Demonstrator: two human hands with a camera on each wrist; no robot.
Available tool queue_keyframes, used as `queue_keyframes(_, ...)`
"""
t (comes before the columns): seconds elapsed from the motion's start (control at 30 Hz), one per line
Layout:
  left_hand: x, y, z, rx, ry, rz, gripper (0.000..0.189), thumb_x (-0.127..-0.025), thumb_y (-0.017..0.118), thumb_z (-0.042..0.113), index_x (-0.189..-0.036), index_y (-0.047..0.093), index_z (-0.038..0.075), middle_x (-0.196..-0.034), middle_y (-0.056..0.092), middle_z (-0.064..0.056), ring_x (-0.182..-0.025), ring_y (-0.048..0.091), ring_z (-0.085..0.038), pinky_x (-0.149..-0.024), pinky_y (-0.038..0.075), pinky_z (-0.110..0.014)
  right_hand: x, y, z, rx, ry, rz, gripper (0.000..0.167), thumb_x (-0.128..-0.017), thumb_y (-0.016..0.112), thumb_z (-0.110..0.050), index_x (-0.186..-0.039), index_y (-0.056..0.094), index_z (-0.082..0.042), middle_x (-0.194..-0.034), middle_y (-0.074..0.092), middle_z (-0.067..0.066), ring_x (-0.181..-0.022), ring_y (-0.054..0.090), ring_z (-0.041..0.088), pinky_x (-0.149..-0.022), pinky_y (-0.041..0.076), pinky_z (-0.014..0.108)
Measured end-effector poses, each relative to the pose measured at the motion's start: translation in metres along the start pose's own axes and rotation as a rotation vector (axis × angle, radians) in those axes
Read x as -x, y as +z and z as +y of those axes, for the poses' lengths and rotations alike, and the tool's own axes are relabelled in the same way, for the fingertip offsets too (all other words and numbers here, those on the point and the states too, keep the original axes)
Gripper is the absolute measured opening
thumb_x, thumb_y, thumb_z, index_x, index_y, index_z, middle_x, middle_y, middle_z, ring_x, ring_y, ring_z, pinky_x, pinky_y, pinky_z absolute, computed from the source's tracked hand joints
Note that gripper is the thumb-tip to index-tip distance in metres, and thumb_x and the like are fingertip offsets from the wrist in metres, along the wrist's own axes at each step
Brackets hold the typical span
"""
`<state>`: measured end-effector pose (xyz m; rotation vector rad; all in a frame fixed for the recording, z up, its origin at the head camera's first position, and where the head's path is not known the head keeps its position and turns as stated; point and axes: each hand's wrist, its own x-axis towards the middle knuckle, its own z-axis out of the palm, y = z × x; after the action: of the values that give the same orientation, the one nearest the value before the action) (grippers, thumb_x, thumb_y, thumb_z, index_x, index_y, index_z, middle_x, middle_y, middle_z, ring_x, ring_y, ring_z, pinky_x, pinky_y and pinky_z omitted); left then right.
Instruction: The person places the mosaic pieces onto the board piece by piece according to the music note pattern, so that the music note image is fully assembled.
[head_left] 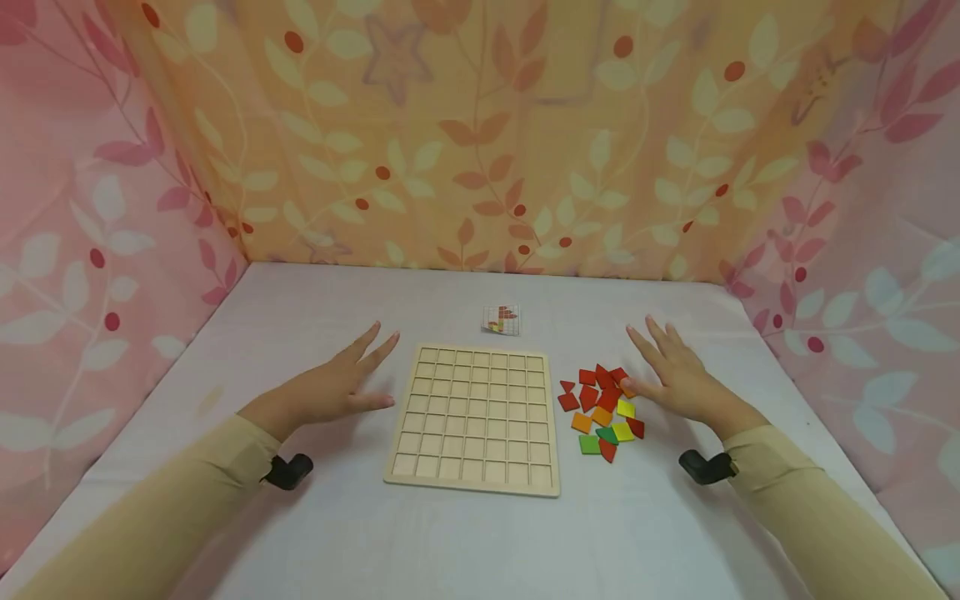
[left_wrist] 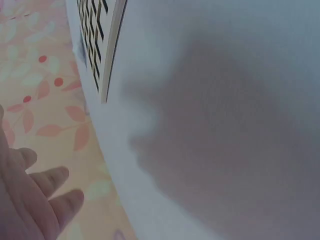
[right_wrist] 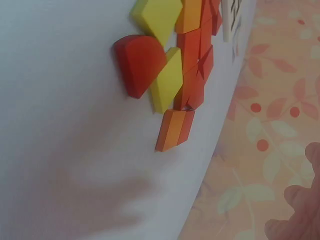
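Note:
A pale wooden grid board [head_left: 480,487] with square recesses lies flat on the table, its cells holding nothing. To its left hovers my left hand [head_left: 330,387], fingers spread and holding nothing; its shadow falls on the cloth in the left wrist view. On the board's other side is a loose group of small coloured tiles in red, orange, yellow and green, among them a light green tile [head_left: 589,445] and a rounded red tile [right_wrist: 140,65]. My right hand [head_left: 678,379] is held just right of these tiles, fingers spread, with nothing in it.
A small printed card [head_left: 501,320] with a coloured grid picture lies behind the board. White cloth [head_left: 465,550] covers the table. Floral fabric walls [head_left: 480,150] stand at the back and both sides. A black wrist camera [head_left: 291,472] sits at the left cuff, another at the right.

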<state>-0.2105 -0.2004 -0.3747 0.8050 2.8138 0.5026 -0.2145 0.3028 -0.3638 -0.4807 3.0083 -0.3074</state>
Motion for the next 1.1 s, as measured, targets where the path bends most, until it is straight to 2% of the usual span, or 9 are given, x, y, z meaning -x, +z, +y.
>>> queue_keyframes(0.17, -0.004, 0.011, 0.01, 0.174, 0.061, -0.008, 0.093, -0.083, 0.06, 0.05, -0.146, -0.005, 0.035, -0.153, -0.01, -0.006, -0.138, 0.004, -0.031, -0.102, 0.02, -0.055, -0.006, 0.003, 0.0, -0.122, 0.017, -0.008, 0.085, -0.085, 0.057, -0.049, -0.148, 0.003, -0.028, -0.153, -0.009, 0.013, -0.135, -0.007, 0.042, -0.093, 0.01, 0.07)
queue_keyframes(0.33, -0.008, 0.021, 0.018, 0.237, 0.137, -0.015, 0.096, -0.079, 0.065, 0.049, -0.148, 0.002, 0.028, -0.154, 0.001, -0.005, -0.138, 0.005, -0.024, -0.106, 0.016, -0.049, -0.012, 0.008, 0.001, -0.235, 0.038, -0.009, 0.085, -0.085, 0.057, -0.048, -0.148, 0.003, -0.03, -0.153, -0.008, 0.01, -0.136, -0.002, 0.039, -0.093, 0.014, 0.069)
queue_keyframes(0.43, -0.01, 0.025, 0.021, 0.229, 0.155, -0.041, 0.098, -0.077, 0.067, 0.05, -0.148, 0.005, 0.026, -0.153, 0.007, -0.003, -0.138, 0.008, -0.021, -0.107, 0.016, -0.045, -0.016, 0.012, 0.001, -0.282, 0.047, -0.004, 0.085, -0.085, 0.058, -0.047, -0.147, 0.003, -0.032, -0.153, -0.003, 0.011, -0.136, 0.001, 0.039, -0.094, 0.014, 0.068)
queue_keyframes(0.53, -0.012, 0.028, 0.024, 0.217, 0.171, -0.077, 0.1, -0.075, 0.07, 0.047, -0.148, 0.007, 0.024, -0.153, 0.011, -0.005, -0.138, 0.01, -0.023, -0.107, 0.016, -0.045, -0.021, 0.016, 0.0, -0.325, 0.067, -0.007, 0.085, -0.085, 0.06, -0.045, -0.147, 0.004, -0.033, -0.152, 0.005, 0.014, -0.135, 0.007, 0.039, -0.095, 0.017, 0.066)
queue_keyframes(0.7, -0.014, 0.036, 0.022, 0.151, 0.2, -0.145, 0.103, -0.07, 0.072, 0.052, -0.148, 0.012, 0.022, -0.15, 0.021, -0.003, -0.134, 0.021, -0.023, -0.105, 0.02, -0.045, -0.028, 0.021, 0.002, -0.402, 0.067, -0.02, 0.078, -0.086, 0.061, -0.04, -0.147, 0.015, -0.029, -0.149, 0.018, 0.015, -0.131, 0.02, 0.042, -0.095, 0.024, 0.063)
queue_keyframes(0.83, -0.014, 0.04, 0.021, 0.088, 0.241, -0.157, 0.1, -0.067, 0.071, 0.056, -0.147, 0.02, 0.024, -0.149, 0.026, -0.004, -0.125, 0.029, -0.022, -0.099, 0.027, -0.043, -0.033, 0.026, 0.006, -0.45, 0.056, -0.04, 0.071, -0.087, 0.061, -0.036, -0.146, 0.024, -0.021, -0.147, 0.024, 0.015, -0.128, 0.027, 0.042, -0.096, 0.027, 0.059)
queue_keyframes(1.0, -0.014, 0.041, 0.022, 0.03, 0.242, -0.172, 0.093, -0.065, 0.071, 0.057, -0.143, 0.031, 0.027, -0.148, 0.027, -0.004, -0.119, 0.033, -0.021, -0.094, 0.031, -0.041, -0.039, 0.032, 0.008, -0.449, 0.047, -0.039, 0.063, -0.086, 0.063, -0.032, -0.14, 0.036, -0.013, -0.141, 0.033, 0.017, -0.125, 0.033, 0.041, -0.094, 0.032, 0.056)
queue_keyframes(1.1, -0.013, 0.041, 0.022, 0.018, 0.238, -0.178, 0.089, -0.066, 0.072, 0.054, -0.141, 0.036, 0.024, -0.149, 0.026, -0.004, -0.119, 0.033, -0.023, -0.095, 0.031, -0.043, -0.045, 0.034, 0.008, -0.432, 0.056, -0.054, 0.057, -0.085, 0.065, -0.03, -0.135, 0.044, -0.014, -0.136, 0.042, 0.014, -0.124, 0.034, 0.038, -0.092, 0.036, 0.054)
